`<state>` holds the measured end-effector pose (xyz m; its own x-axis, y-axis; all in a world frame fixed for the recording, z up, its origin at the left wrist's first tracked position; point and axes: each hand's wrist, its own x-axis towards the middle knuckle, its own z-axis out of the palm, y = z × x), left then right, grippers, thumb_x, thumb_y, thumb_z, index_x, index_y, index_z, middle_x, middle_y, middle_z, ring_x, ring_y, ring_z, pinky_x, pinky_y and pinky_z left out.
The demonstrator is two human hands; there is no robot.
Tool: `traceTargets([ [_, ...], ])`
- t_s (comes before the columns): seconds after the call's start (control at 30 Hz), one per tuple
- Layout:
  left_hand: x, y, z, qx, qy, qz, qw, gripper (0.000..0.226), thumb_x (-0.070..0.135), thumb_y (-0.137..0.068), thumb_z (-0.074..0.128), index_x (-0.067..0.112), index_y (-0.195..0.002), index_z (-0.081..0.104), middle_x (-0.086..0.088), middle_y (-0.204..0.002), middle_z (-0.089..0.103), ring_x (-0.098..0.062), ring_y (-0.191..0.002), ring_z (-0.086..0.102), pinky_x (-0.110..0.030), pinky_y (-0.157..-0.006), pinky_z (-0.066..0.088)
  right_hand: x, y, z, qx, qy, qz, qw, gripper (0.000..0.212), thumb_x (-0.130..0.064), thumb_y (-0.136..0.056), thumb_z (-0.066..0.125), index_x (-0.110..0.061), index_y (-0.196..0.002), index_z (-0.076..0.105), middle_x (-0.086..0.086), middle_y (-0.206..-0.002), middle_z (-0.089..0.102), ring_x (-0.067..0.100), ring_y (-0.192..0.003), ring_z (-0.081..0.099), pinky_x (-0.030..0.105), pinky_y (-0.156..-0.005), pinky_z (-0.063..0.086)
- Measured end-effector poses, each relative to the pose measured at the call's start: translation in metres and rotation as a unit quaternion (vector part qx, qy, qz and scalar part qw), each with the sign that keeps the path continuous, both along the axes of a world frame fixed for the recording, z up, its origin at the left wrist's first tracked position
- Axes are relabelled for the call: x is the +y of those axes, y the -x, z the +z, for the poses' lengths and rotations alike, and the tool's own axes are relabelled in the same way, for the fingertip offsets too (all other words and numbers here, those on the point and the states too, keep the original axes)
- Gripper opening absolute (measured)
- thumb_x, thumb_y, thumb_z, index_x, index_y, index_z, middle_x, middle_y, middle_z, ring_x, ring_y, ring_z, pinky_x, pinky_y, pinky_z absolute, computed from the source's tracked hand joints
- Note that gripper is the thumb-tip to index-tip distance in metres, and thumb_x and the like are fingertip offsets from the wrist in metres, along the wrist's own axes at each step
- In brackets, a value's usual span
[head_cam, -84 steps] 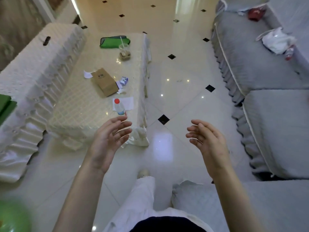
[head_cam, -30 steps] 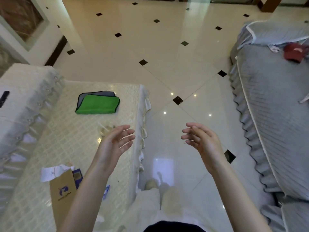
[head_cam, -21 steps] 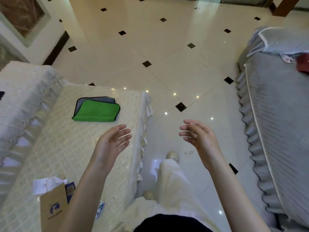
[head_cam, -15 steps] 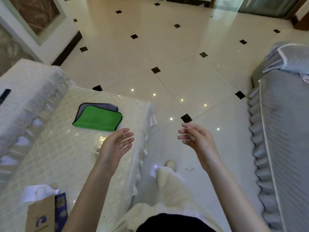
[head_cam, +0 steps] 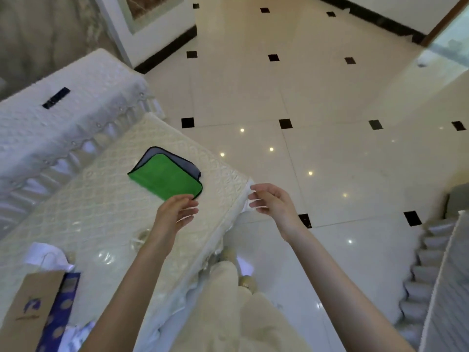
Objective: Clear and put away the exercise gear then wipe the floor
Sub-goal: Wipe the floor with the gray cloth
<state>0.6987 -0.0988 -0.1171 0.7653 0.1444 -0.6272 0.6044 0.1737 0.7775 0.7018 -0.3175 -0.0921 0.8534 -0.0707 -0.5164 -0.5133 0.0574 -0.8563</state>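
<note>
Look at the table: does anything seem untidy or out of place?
Yes. A paper bag, white papers and blue packaging lie jumbled at the table's near end; the green cloth lies folded flat.

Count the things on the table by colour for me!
Green: 1, the cloth
Brown: 1, the paper bag
Blue: 1, the dotted packet
White: 1, the paper
Clear: 1, the glass
Total: 5

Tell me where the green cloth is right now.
In the head view, the green cloth lies folded on the cream-covered table, near its far end at centre-left of the frame. The left hand is just in front of its near corner.
</note>
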Motion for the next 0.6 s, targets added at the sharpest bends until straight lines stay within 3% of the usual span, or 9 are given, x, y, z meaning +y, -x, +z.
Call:
traceTargets([
  [0.17, 0.042, -0.048, -0.056, 0.06, -0.058, 0.058, 0.995, 0.015, 0.009, -0.096, 0.044, 0.008, -0.105, 0.057, -0.003, -0.086, 0.063, -0.014, -0.077, 0.059, -0.023, -0.069, 0.046, 0.034, -0.067, -0.038, 0.03, 0.007, 0.054, 0.998, 0.018, -0.004, -0.093, 0.045, -0.009, -0.098, 0.062, 0.002, -0.079, 0.064, 0.012, -0.064, 0.058, 0.019, -0.06, 0.042],
  [0.33, 0.078, -0.095, -0.105, 0.12, -0.045, 0.1, 0.987, 0.011, 0.011, -0.095, 0.046, 0.009, -0.1, 0.055, -0.005, -0.085, 0.062, -0.014, -0.074, 0.058, -0.024, -0.068, 0.044, 0.076, -0.129, -0.087, 0.064, 0.073, 0.143, 0.985, 0.021, -0.007, -0.086, 0.047, -0.008, -0.103, 0.06, 0.004, -0.082, 0.062, 0.013, -0.067, 0.057, 0.012, -0.055, 0.042],
  [0.47, 0.099, -0.122, -0.143, 0.192, -0.068, 0.076, 0.976, 0.006, 0.013, -0.094, 0.049, 0.01, -0.09, 0.053, -0.004, -0.079, 0.059, -0.014, -0.07, 0.056, -0.025, -0.063, 0.043, 0.097, -0.163, -0.131, 0.076, 0.206, 0.303, 0.927, 0.025, -0.014, -0.09, 0.049, -0.015, -0.112, 0.06, -0.001, -0.101, 0.056, 0.014, -0.089, 0.056, 0.017, -0.066, 0.044],
  [0.53, 0.11, -0.132, -0.161, 0.223, -0.09, 0.065, 0.968, 0.01, 0.014, -0.094, 0.049, 0.01, -0.085, 0.052, -0.004, -0.077, 0.058, -0.013, -0.068, 0.055, -0.025, -0.06, 0.042, 0.104, -0.178, -0.148, 0.076, 0.235, 0.348, 0.904, 0.028, -0.012, -0.091, 0.047, -0.014, -0.116, 0.059, 0.0, -0.103, 0.054, 0.013, -0.089, 0.054, 0.014, -0.06, 0.042],
  [0.6, 0.12, -0.14, -0.177, 0.242, -0.112, 0.052, 0.962, 0.012, 0.014, -0.094, 0.048, 0.01, -0.082, 0.051, -0.004, -0.075, 0.057, -0.014, -0.066, 0.054, -0.024, -0.059, 0.041, 0.111, -0.194, -0.163, 0.078, 0.258, 0.372, 0.888, 0.031, -0.01, -0.091, 0.045, -0.014, -0.119, 0.058, 0.004, -0.111, 0.058, 0.013, -0.089, 0.053, 0.019, -0.065, 0.044],
])
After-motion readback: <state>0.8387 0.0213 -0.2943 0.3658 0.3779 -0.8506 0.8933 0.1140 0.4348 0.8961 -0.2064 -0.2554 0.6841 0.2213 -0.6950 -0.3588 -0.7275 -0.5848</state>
